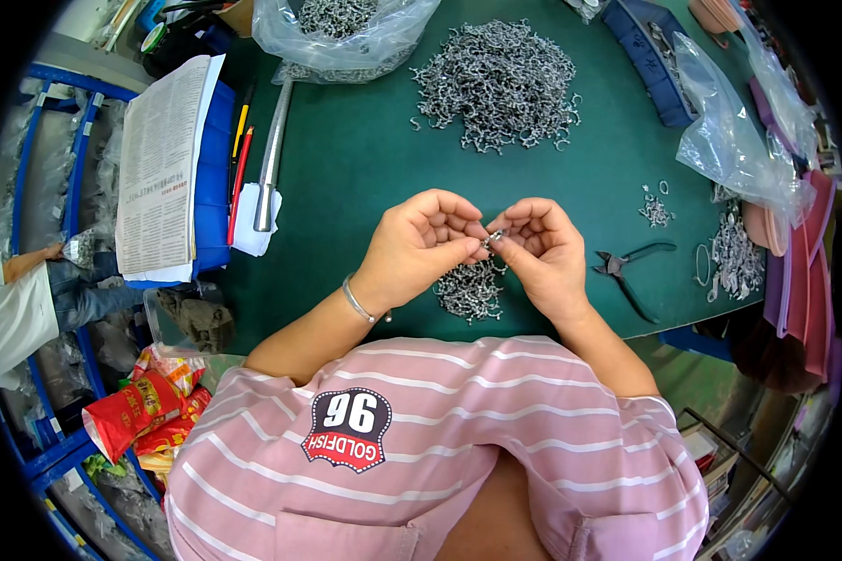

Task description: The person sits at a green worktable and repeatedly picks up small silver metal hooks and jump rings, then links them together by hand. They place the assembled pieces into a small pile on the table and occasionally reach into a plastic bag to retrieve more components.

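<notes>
Left hand [432,241] and right hand [539,245] pinching a small metal piece [492,237] between fingertips | by the near pile's [471,292] far edge, over the counter [346,150] | piece looks mid-work; far pile [496,84] apparently loose; finished count, can't tell | pliers [614,266] idle, right

Our left hand [424,241] and right hand [544,260] pinch a small metal piece [492,237] over the green table [365,140].
Just below our hands we see a small pile [471,294] of silvery pieces; farther off, a larger heap [496,86]. Pliers [614,265] lie with handles spread to our right, and on our left a tapered metal rod [272,154] lies near a red pencil [240,182].
</notes>
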Tool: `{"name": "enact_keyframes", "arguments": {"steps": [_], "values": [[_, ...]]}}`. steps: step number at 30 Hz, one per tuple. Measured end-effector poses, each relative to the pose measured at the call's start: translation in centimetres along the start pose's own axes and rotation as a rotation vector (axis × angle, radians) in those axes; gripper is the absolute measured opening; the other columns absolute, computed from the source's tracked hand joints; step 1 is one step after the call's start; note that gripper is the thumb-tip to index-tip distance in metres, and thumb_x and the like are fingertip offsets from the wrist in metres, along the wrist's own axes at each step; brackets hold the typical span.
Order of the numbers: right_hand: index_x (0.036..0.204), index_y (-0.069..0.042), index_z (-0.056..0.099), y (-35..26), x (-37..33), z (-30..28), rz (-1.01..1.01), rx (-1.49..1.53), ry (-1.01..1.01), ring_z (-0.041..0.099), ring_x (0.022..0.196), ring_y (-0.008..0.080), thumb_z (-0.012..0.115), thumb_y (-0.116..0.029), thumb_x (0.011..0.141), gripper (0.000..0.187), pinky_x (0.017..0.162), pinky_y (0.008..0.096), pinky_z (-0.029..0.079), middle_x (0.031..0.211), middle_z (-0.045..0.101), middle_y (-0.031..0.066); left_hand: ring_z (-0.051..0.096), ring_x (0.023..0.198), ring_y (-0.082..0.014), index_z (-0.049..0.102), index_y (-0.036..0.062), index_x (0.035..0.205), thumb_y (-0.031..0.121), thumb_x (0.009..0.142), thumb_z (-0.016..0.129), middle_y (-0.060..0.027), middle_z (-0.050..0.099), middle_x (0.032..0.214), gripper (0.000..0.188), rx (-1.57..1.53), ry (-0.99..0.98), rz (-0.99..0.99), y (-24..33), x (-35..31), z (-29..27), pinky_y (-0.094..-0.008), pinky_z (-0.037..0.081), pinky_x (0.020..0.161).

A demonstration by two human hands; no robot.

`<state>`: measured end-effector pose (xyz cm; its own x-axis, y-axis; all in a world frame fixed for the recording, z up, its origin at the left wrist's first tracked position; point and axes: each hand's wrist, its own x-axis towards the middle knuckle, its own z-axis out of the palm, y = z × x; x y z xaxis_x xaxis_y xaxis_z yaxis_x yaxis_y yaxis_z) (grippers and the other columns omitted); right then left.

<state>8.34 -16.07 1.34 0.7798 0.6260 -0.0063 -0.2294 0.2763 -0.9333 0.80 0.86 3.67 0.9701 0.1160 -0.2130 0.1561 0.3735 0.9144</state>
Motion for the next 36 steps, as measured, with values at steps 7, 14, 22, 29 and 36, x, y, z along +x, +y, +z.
{"name": "enact_keyframes", "arguments": {"steps": [7,14,22,29,36], "values": [[0.106,0.001,0.054,-0.3,-0.4,0.8,-0.159,-0.274,0.082,0.063,0.091,0.0173,0.061,0.012,0.080,0.029,0.078,0.0288,0.053,0.099,0.061,0.0098,0.068,0.085,-0.0195,0.055,-0.0041,0.106,-0.005,0.086,0.062,-0.0150,0.065,0.098,0.021,-0.070,-0.019,-0.026,-0.1,0.1,-0.2,-0.0287,0.057,0.076],[0.101,-0.001,0.061,-1.7,-0.1,0.4,-0.560,-0.850,-0.225,0.062,0.083,0.0323,0.060,0.015,0.070,0.034,0.072,0.0382,0.051,0.093,0.063,0.0150,0.062,0.089,-0.0137,0.060,-0.0016,0.102,-0.003,0.079,0.070,-0.0074,0.062,0.097,0.025,0.362,-0.176,0.119,-0.4,0.1,-2.0,-0.0249,0.053,0.077],[0.127,0.000,0.048,-4.1,-1.3,-1.3,-0.069,-1.269,-0.500,0.060,0.089,0.0336,0.084,-0.013,0.058,0.079,0.079,0.0403,0.052,0.116,0.050,0.0148,0.060,0.096,-0.0308,0.049,-0.0009,0.125,0.017,0.050,0.090,-0.0147,0.049,0.116,0.088,1.302,-0.269,0.185,0.7,-1.8,-2.2,-0.0358,0.052,0.081],[0.119,0.004,0.047,-2.6,-0.5,0.8,-0.010,-1.256,-0.517,0.060,0.088,0.0400,0.081,-0.007,0.061,0.068,0.075,0.0445,0.052,0.106,0.049,0.0198,0.062,0.084,-0.0346,0.051,-0.0006,0.117,0.007,0.061,0.083,-0.0165,0.050,0.105,0.066,1.222,-0.276,0.202,-1.3,-1.2,-1.1,-0.0396,0.055,0.073],[0.118,0.000,0.050,-2.0,1.6,0.8,0.104,-0.874,-0.444,0.058,0.090,0.0394,0.072,0.000,0.070,0.053,0.077,0.0425,0.050,0.103,0.054,0.0205,0.064,0.090,-0.0253,0.050,-0.0026,0.123,0.000,0.072,0.071,-0.0123,0.057,0.105,0.056,0.859,-0.122,-0.004,-1.0,-0.8,-1.9,-0.0313,0.056,0.075]]}}
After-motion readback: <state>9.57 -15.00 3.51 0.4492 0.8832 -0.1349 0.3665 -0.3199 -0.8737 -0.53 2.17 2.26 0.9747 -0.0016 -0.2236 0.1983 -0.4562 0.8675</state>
